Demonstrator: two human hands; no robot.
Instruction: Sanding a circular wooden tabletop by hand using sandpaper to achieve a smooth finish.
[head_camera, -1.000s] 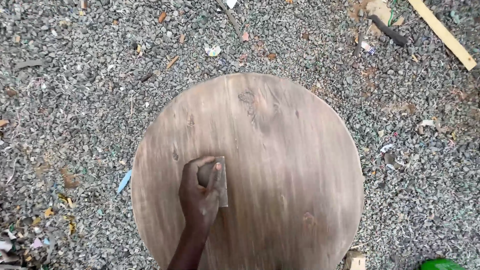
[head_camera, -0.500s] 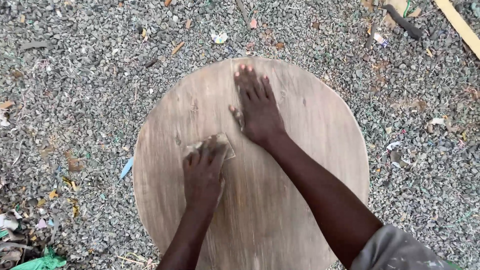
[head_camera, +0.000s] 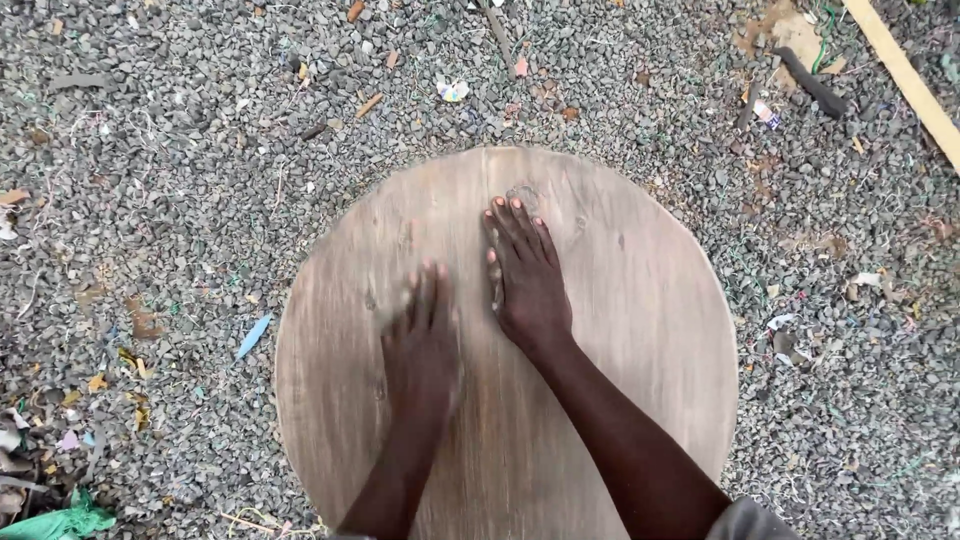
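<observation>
Round board (head_camera: 620, 330) flat on gravel (head_camera: 180, 200), under both hands. Right hand (head_camera: 525, 280) open, pressed flat, holding nothing. Left hand (head_camera: 425, 350) just beside, blurred; grip hard to tell.

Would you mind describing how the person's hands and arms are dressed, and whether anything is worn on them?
Both the left hand and the right hand are bare: no gloves, rings, watch or bracelets show. Both forearms are uncovered, with no sleeves reaching them. Only a bit of grey cloth appears at the bottom edge beside the right arm. The left hand is motion-blurred, so fine detail there is unclear.
</observation>
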